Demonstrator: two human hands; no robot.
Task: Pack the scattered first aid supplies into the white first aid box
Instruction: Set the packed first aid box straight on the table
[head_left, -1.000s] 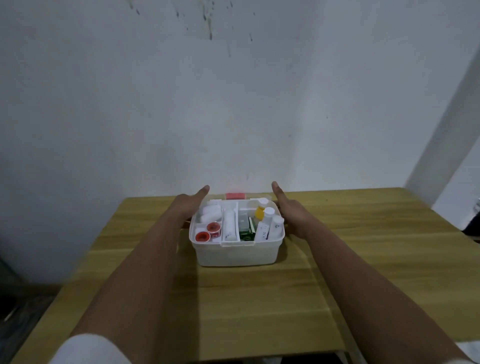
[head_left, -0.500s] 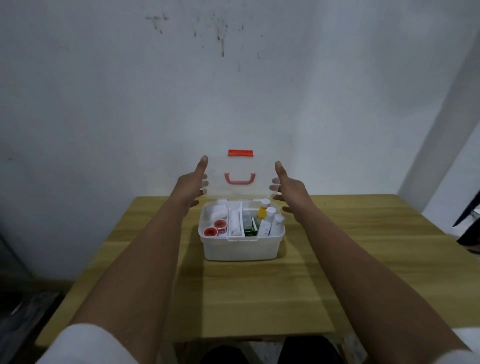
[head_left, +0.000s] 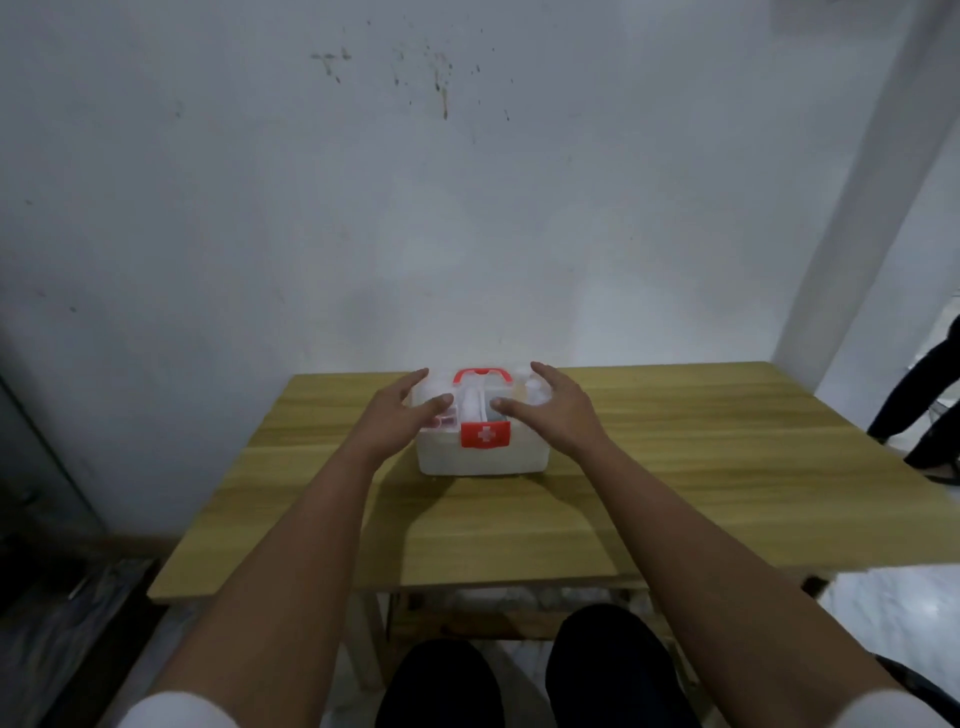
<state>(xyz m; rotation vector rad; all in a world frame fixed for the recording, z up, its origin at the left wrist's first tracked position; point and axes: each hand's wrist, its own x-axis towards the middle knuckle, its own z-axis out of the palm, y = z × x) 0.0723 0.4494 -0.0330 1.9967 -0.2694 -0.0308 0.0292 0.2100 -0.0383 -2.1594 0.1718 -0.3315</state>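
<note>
Light wooden tabletop (head_left: 675, 467) pushed against a white plastered wall (head_left: 363, 234) with dark specks near the top. White pillar (head_left: 872, 208) at right; beyond it pale floor and someone's dark-trousered legs (head_left: 930, 405) at the frame edge. Dark clutter on the floor at left, too blurred to identify.

White plastic first aid box (head_left: 480, 452) sits on the tabletop toward the far edge, centred, near the wall. Translucent lid (head_left: 470, 402) is down over it, red carry handle (head_left: 481, 375) on top, red front latch with a white cross (head_left: 484, 434) facing the camera. Supplies show faintly through the lid, not identifiable.

Left hand (head_left: 400, 415): fingers spread, palm down on the left part of the lid, thumb tip on the lid top. Not gripping anything. Right hand (head_left: 550, 410): same, spread flat on the right part of the lid, thumb pointing in toward the handle.

Both forearms bare, extended forward and converging on the box, white sleeves at the bottom edge. Wearer's dark-clad knees (head_left: 519, 680) below the tabletop.
</note>
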